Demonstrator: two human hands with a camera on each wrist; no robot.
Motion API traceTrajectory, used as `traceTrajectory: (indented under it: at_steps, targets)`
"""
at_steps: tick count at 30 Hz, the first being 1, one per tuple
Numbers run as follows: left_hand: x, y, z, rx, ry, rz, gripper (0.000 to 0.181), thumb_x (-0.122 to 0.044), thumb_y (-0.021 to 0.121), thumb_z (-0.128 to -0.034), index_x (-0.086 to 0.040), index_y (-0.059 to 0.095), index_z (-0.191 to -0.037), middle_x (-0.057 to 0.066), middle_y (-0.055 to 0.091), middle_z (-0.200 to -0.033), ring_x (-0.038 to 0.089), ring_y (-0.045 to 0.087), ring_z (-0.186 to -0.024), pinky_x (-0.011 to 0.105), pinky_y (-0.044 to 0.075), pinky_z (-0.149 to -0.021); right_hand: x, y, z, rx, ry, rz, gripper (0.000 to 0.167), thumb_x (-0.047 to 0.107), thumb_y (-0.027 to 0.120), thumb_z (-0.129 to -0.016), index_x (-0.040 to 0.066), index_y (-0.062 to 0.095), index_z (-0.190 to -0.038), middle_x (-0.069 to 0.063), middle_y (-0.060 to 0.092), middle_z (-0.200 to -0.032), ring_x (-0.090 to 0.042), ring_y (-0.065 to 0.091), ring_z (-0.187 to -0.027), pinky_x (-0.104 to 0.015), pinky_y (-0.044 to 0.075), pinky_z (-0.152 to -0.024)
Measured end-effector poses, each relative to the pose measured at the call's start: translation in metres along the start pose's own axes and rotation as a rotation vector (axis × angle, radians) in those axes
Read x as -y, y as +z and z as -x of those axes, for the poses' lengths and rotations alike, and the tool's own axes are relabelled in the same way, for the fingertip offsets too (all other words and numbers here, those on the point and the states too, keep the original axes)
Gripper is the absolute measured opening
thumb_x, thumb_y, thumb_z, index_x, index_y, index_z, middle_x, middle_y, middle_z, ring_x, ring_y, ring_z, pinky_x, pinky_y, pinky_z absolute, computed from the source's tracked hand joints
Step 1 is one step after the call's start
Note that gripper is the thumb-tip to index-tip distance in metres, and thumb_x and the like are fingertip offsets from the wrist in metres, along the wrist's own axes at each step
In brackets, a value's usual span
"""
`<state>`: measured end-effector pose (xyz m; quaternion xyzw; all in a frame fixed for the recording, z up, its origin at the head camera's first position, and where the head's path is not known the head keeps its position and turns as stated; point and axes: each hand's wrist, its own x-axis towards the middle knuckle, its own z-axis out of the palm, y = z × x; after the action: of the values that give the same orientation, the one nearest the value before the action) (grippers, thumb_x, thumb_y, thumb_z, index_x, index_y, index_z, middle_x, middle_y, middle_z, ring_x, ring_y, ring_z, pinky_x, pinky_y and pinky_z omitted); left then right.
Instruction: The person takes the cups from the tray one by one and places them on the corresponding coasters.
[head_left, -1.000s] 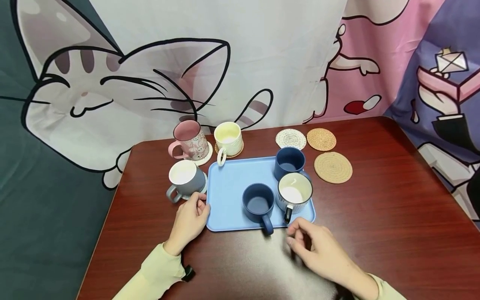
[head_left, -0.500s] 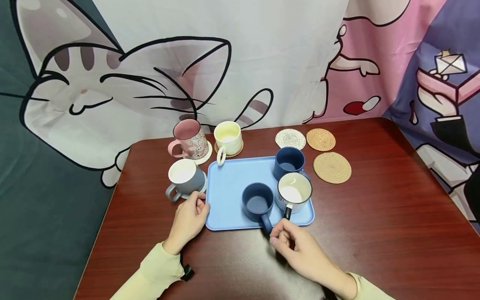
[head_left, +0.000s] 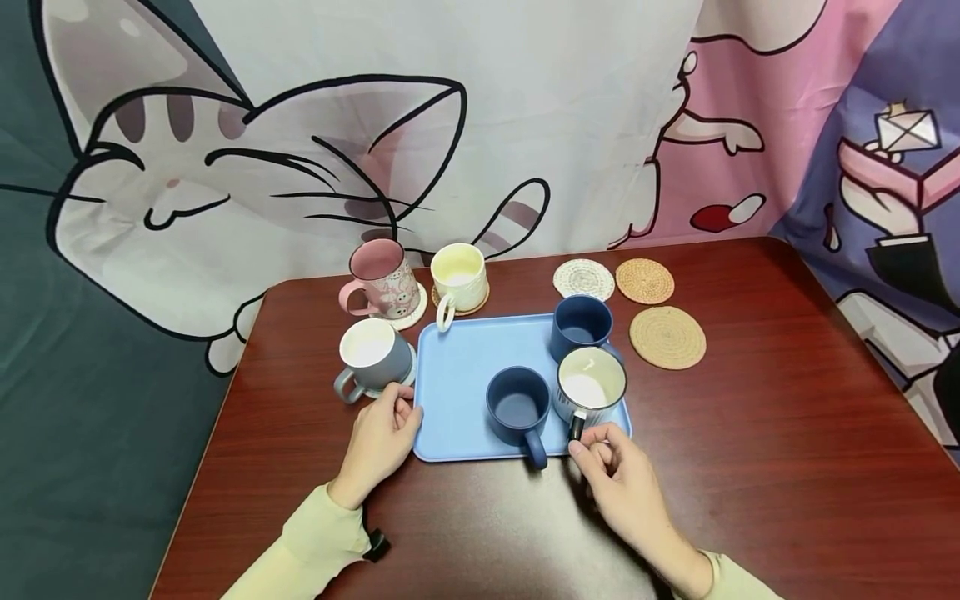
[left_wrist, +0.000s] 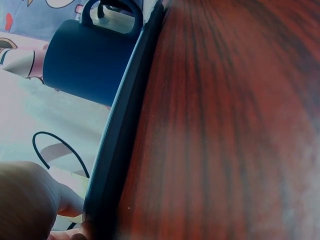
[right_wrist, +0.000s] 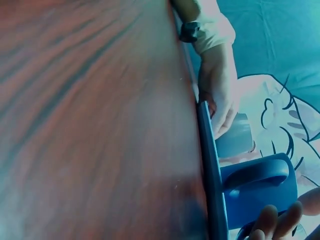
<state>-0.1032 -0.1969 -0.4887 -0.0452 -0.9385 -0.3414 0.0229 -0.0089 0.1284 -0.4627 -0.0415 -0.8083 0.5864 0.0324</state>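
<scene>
In the head view my left hand (head_left: 378, 437) holds the left edge of a light blue tray (head_left: 457, 358) near its front corner. My right hand (head_left: 626, 483) is at the tray's front right, thumb and forefinger pinching the black handle (head_left: 577, 427) of a white striped enamel mug (head_left: 590, 386). To its left on the tray stands a dark blue mug (head_left: 517, 404), handle toward the front. Behind the white mug is another dark blue mug (head_left: 581, 323). In the right wrist view my right fingers (right_wrist: 290, 217) partly hide the handle.
Left of the tray a grey mug (head_left: 378, 358) stands on a coaster, close to my left hand. Behind it are a pink mug (head_left: 382, 279) and a pale yellow mug (head_left: 459, 279), also on coasters. Three woven coasters, one tan (head_left: 667, 337), lie at the back right of the wooden table (head_left: 765, 400).
My right hand moved left toward the front dark blue mug's handle, then back right and forward to the white mug's black handle. My left hand stays at the tray edge.
</scene>
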Motion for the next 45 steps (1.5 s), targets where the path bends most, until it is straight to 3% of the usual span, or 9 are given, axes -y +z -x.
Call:
traceTrajectory:
  at_steps: [5, 11, 14, 21, 33, 45]
  targets:
    - [0.0, 0.001, 0.001, 0.0, -0.001, -0.001, 0.018, -0.019, 0.072, -0.0935, -0.011, 0.067, -0.109, -0.006, 0.06, -0.077, 0.006, 0.054, -0.067, 0.022, 0.045, -0.065, 0.003, 0.001, -0.003, 0.076, 0.057, -0.083, 0.014, 0.016, 0.065, -0.102, 0.004, 0.07, -0.1, -0.006, 0.056, -0.059, -0.014, 0.054, -0.051, -0.025, 0.045, -0.048]
    - [-0.001, 0.002, 0.002, -0.005, 0.0, 0.003, 0.018, -0.019, 0.072, -0.0928, -0.012, 0.068, -0.109, -0.007, 0.06, -0.077, 0.006, 0.054, -0.067, 0.022, 0.045, -0.065, 0.011, -0.005, -0.006, 0.266, 0.387, -0.27, 0.035, 0.032, 0.051, -0.109, 0.0, 0.059, -0.12, -0.005, 0.054, -0.082, -0.015, 0.059, -0.07, -0.027, 0.052, -0.057]
    - [-0.001, 0.001, 0.002, -0.008, 0.001, 0.003, 0.018, -0.019, 0.072, -0.0928, -0.011, 0.068, -0.109, -0.006, 0.06, -0.077, 0.006, 0.054, -0.067, 0.023, 0.045, -0.065, 0.014, -0.007, -0.005, 0.295, 0.464, -0.307, 0.039, 0.037, 0.046, -0.11, 0.001, 0.053, -0.124, -0.006, 0.053, -0.09, -0.016, 0.06, -0.074, -0.028, 0.053, -0.058]
    - [-0.001, 0.0, 0.002, -0.003, -0.001, -0.001, 0.019, -0.019, 0.072, -0.0932, -0.01, 0.067, -0.109, -0.006, 0.06, -0.077, 0.007, 0.054, -0.067, 0.022, 0.045, -0.065, 0.013, -0.008, 0.002, 0.265, 0.458, -0.298, 0.038, 0.038, 0.041, -0.112, 0.002, 0.05, -0.118, -0.006, 0.052, -0.091, -0.016, 0.059, -0.067, -0.028, 0.051, -0.055]
    - [0.002, 0.001, 0.002, -0.011, 0.001, 0.006, 0.019, -0.019, 0.073, -0.093, -0.012, 0.067, -0.109, -0.005, 0.06, -0.077, 0.007, 0.054, -0.066, 0.022, 0.045, -0.064, 0.007, -0.014, 0.012, 0.137, 0.376, -0.259, 0.038, 0.034, 0.041, -0.113, -0.001, 0.051, -0.103, -0.006, 0.052, -0.085, -0.017, 0.057, -0.059, -0.028, 0.048, -0.053]
    - [0.003, 0.002, 0.0, -0.01, -0.002, -0.004, 0.019, -0.02, 0.073, -0.0927, -0.013, 0.067, -0.108, -0.006, 0.06, -0.076, 0.007, 0.054, -0.066, 0.023, 0.045, -0.065, 0.0, -0.018, 0.017, 0.115, 0.342, -0.247, 0.044, 0.033, 0.04, -0.113, -0.006, 0.049, -0.096, -0.007, 0.051, -0.082, -0.013, 0.056, -0.059, -0.029, 0.052, -0.057]
